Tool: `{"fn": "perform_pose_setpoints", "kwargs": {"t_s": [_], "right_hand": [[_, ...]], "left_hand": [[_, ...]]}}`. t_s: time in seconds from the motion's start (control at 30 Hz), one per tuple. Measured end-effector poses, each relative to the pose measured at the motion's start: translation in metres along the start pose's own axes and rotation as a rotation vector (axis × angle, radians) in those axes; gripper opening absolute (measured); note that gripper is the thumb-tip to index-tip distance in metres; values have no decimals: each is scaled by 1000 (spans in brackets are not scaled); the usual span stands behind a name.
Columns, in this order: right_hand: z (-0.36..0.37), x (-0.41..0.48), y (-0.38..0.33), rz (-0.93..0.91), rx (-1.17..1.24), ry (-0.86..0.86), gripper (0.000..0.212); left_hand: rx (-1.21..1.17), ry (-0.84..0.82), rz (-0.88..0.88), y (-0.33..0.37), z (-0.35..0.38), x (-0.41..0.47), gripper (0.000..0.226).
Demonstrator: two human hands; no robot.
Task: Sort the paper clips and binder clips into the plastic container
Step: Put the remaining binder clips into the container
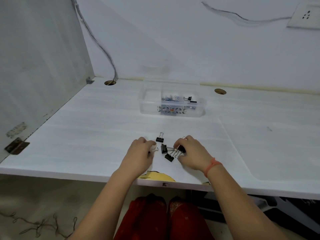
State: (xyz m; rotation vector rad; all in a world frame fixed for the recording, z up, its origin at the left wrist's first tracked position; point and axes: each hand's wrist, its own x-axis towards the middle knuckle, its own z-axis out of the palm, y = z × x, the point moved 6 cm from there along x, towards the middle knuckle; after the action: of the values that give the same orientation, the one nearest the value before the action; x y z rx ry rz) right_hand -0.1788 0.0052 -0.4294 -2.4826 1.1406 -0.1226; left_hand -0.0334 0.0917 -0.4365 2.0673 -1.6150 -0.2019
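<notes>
While both hands sit low near the front edge of the white tabletop (86, 129), the loose black binder clips are bunched right between them. Left hand (141, 153) has its fingers curled in around something small with a wire loop poking out, probably a clip, but it's too blurry to call, so I can't tell if that grip is actually clamped on anything. Right hand (192, 151) has its grip pinched together on a black binder clip (181, 148) at the right end of the cluster. Two more binder clips (164, 148) (169, 157) lie touching in a tangle just left of that, and a single binder clip (159, 139) stands a bit farther back, apart from them. Clear plastic container (171, 99) is well apart at the far side, with blue paper clips (169, 98) in the middle compartment and a couple of black binder clips (189, 98) in the right one.
</notes>
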Motion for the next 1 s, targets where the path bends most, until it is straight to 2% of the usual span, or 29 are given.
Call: {"fn": "perform_pose_setpoints", "kwargs": {"t_s": [0.07, 0.13, 0.23, 0.3, 0.33, 0.4, 0.47, 0.53, 0.57, 0.67, 0.7, 0.77, 0.83, 0.9, 1.0], "right_hand": [[-5, -1, 6, 51, 19, 32, 32], [-9, -3, 12, 82, 33, 54, 25], [-11, -6, 16, 90, 54, 53, 21], [-9, -7, 16, 66, 57, 47, 21], [-9, -7, 15, 45, 44, 49, 23], [-8, -7, 12, 7, -23, 78, 33], [-8, -7, 12, -3, -55, 142, 36], [-10, -6, 17, 56, 56, 202, 32], [-12, -6, 23, 129, 222, 220, 27], [-10, -9, 37, 415, 1115, 173, 14], [-9, -12, 36, 474, 1366, 147, 12], [-7, -16, 33, 536, 1670, 98, 9], [-2, -18, 32, 547, 1775, 64, 12], [3, -18, 32, 572, 1777, 63, 16], [6, -17, 33, 572, 1571, 99, 19]], "left_hand": [[-50, 50, -72, 0, -1, -3, 39], [-275, 104, -222, 2, -8, -8, 37], [-976, 94, -592, 0, -2, -14, 34], [-1429, 86, -774, 5, 5, -15, 29], [-1580, 88, -826, 7, 7, -14, 27], [-1701, 86, -855, 9, 8, -10, 25], [-1546, 66, -782, 10, 7, -5, 21], [-1098, 54, -613, 8, 4, 5, 18], [-856, 44, -489, 10, 2, 11, 20], [-251, -52, -199, 24, 7, 29, 23], [-119, -74, -158, 28, 9, 34, 24], [28, -78, -113, 35, 11, 41, 25], [95, -84, -82, 40, 11, 46, 23], [125, -104, -72, 40, 11, 48, 21], [165, -99, -33, 37, 9, 45, 20]]}}
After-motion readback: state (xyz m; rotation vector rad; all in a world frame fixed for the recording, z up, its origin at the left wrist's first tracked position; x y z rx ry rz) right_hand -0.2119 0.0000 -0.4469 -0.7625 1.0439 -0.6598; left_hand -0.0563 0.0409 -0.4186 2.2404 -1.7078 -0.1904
